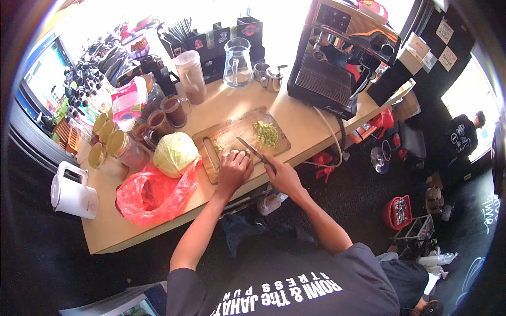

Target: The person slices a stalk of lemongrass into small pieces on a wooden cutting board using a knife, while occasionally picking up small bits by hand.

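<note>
My right hand grips the dark handle of a kitchen knife, its blade pointing away to the left over a wooden cutting board. My left hand rests on the board's near edge with its fingers curled, just left of the blade. What lies under those fingers is mostly hidden. Chopped green vegetable is heaped on the board's right half, and a few small bits lie near its slotted end. Left of the board a pale green cabbage sits against a red plastic bag.
A white electric kettle stands at the counter's left end. Gold-lidded jars and brown-filled mugs crowd behind the cabbage. Farther back are a clear pitcher, a metal jug and an espresso machine. Two people are nearby on the right.
</note>
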Action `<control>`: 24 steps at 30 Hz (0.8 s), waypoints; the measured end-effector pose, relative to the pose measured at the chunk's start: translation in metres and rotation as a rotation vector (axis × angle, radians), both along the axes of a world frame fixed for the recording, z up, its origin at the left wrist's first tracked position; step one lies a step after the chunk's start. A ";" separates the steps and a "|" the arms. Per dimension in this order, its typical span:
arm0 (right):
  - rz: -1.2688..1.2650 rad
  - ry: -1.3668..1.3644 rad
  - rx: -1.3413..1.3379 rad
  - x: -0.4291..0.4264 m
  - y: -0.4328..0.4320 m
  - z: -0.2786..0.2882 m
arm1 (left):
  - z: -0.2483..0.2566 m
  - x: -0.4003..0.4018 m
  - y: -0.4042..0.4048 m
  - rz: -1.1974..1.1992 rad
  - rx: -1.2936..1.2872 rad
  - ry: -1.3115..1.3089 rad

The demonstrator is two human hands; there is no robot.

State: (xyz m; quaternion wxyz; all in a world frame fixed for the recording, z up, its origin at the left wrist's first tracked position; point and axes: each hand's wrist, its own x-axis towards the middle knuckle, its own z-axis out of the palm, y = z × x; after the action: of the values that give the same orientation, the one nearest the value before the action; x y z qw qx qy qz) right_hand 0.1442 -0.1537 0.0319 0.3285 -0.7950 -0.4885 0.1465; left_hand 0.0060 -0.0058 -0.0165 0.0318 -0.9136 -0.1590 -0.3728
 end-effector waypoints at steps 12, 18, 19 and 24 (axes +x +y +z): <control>-0.050 -0.127 -0.083 -0.017 -0.001 -0.016 | -0.003 -0.001 -0.002 0.023 -0.001 0.000; -0.072 -0.157 0.035 -0.004 0.017 -0.028 | 0.000 -0.002 -0.002 0.018 -0.019 0.018; -0.080 -0.152 0.039 0.000 0.021 -0.028 | 0.000 -0.002 -0.002 0.019 -0.018 0.024; -0.137 -0.081 0.044 0.011 0.026 -0.023 | 0.002 -0.004 -0.001 0.014 -0.025 0.021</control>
State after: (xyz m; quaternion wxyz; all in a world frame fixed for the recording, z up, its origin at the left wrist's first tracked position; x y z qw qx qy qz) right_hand 0.1553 -0.1277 0.0086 0.3348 -0.8246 -0.4489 0.0805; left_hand 0.0025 -0.0070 -0.0149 0.0244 -0.9167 -0.1697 -0.3609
